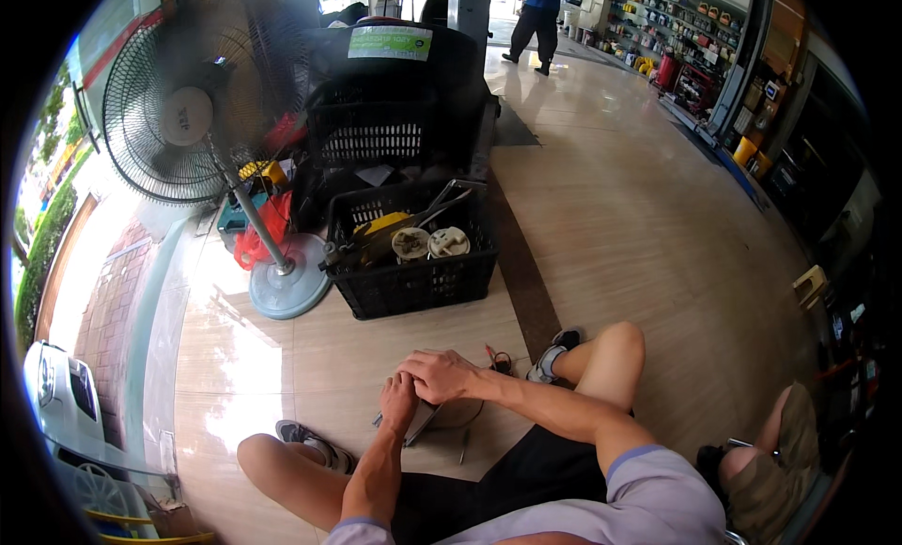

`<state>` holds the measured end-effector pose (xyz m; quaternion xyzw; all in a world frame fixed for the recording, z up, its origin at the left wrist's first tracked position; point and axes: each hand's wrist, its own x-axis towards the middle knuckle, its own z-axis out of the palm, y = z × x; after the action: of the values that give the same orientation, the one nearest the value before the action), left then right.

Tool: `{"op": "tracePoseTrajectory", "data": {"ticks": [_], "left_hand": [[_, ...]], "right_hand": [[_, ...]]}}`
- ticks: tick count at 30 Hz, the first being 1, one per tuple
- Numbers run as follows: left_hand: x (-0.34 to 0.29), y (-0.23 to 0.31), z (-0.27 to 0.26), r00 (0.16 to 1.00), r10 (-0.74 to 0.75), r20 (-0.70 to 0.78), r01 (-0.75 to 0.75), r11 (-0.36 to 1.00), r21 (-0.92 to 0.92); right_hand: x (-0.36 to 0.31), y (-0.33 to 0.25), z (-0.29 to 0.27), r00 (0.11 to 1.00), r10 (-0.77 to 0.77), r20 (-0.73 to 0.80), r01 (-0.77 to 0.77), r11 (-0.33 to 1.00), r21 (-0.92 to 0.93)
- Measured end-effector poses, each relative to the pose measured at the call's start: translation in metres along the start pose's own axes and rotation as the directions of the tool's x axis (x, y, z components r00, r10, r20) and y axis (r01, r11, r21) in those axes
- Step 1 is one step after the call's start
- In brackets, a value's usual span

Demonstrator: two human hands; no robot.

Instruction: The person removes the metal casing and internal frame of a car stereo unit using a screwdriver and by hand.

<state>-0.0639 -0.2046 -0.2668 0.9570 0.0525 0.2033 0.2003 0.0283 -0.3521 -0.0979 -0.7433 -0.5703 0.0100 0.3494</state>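
Observation:
My left hand (399, 401) and my right hand (438, 374) meet in front of me, low over the floor between my knees. The fingers of both are curled together, the right hand lying partly over the tips of the left. What they pinch is hidden beneath them. Under and beside the hands shows part of a flat, grey-edged object (422, 422), mostly covered by my left wrist and hand. A dark cable curves away on its right. Close by on the tiles lies a thin, short rod (464, 446), and farther off a small red-and-black item (499, 360).
A black crate (413, 296) with tools and two round tubs stands ahead. Left of it is a standing fan (287, 277) beside a red bag (268, 233). Another person (766, 465) sits at the lower right; someone else (540, 23) stands far off near stocked shelves (681, 33).

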Motion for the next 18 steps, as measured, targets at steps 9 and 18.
{"op": "tracePoseTrajectory", "data": {"ticks": [9, 18], "left_hand": [[-0.002, -0.004, 0.011, 0.996, -0.044, 0.071, 0.039, 0.996, 0.077], [-0.007, -0.006, 0.013, 0.998, -0.005, 0.068, 0.0, 0.997, 0.074]], "right_hand": [[0.003, -0.003, 0.001, 0.999, 0.032, -0.014, -0.032, 0.999, -0.026], [0.002, -0.002, 0.0, 0.998, 0.068, -0.013, -0.068, 0.998, 0.005]]}}
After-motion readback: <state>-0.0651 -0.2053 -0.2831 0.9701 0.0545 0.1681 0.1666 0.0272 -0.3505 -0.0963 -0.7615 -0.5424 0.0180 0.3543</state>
